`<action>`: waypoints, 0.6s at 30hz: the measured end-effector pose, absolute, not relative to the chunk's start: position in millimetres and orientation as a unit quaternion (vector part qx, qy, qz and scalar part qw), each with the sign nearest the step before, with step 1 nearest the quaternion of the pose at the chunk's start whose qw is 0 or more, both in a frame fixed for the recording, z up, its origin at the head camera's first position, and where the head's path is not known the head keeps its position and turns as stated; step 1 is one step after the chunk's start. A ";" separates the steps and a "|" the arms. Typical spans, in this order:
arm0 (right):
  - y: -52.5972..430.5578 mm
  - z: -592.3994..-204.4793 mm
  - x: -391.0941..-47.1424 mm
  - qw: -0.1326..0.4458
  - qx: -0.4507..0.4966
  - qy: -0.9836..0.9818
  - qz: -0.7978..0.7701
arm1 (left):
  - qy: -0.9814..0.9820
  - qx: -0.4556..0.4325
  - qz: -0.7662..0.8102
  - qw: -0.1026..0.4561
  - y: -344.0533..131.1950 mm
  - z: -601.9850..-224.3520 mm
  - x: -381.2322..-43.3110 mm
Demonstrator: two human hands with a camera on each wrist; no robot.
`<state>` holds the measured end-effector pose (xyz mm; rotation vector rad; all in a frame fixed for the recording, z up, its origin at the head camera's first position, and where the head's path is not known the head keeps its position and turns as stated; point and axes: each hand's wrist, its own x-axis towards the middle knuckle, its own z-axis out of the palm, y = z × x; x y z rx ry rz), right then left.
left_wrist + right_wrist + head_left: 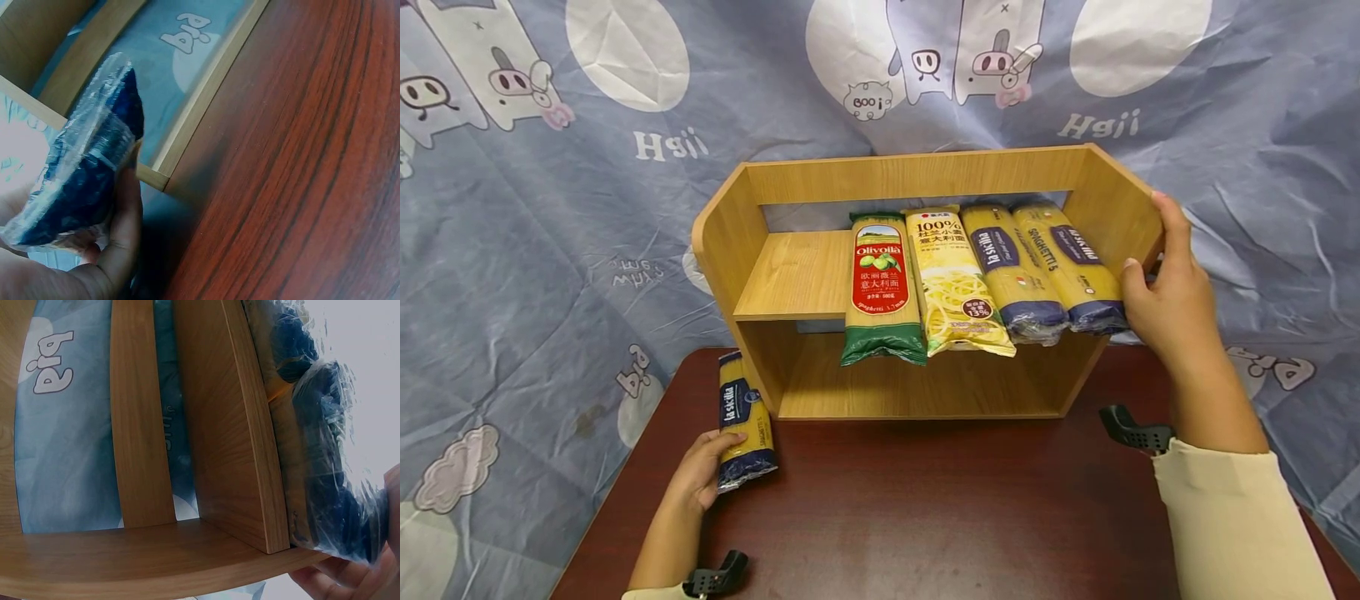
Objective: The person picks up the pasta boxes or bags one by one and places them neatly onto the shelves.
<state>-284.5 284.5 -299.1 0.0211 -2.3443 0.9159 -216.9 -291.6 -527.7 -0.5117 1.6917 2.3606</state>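
Note:
In the head view, my left hand (698, 473) grips a la sicilia spaghetti pack (747, 425), yellow with dark blue ends, beside the wooden shelf's left side. The left wrist view shows the pack's clear-wrapped blue end (87, 181) between thumb and fingers. My right hand (1180, 308) holds the front edge of the shelf's right side panel (1112, 200), thumb inside and fingers outside. That thumb is close to the end of the rightmost spaghetti pack (1078, 271); whether they touch, I cannot tell. Another such pack (1011, 271) lies beside it on the upper board.
Left of these packs lie a yellow-white noodle pack (958, 283) and a red-green Olivoilà spaghetti pack (882, 287), their ends overhanging the board. Bare upper board (801, 271) shows at left. The shelf's lower board (925, 392) stands on a dark red table (940, 508) before a patterned cloth.

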 end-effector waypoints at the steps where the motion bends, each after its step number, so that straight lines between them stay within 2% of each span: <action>1: 284.4 -298.9 -284.4 0.306 0.008 -0.886 0.347 | 0.575 -0.178 0.794 0.091 -290.9 -527.6 -216.7; 6: 284.8 -298.3 -284.7 0.307 0.007 -0.887 0.347 | 0.579 -0.193 0.788 0.082 -288.0 -528.2 -216.6; 18: 284.4 -298.2 -284.9 0.308 0.009 -0.887 0.344 | 0.584 -0.184 0.782 0.117 -287.9 -534.1 -216.1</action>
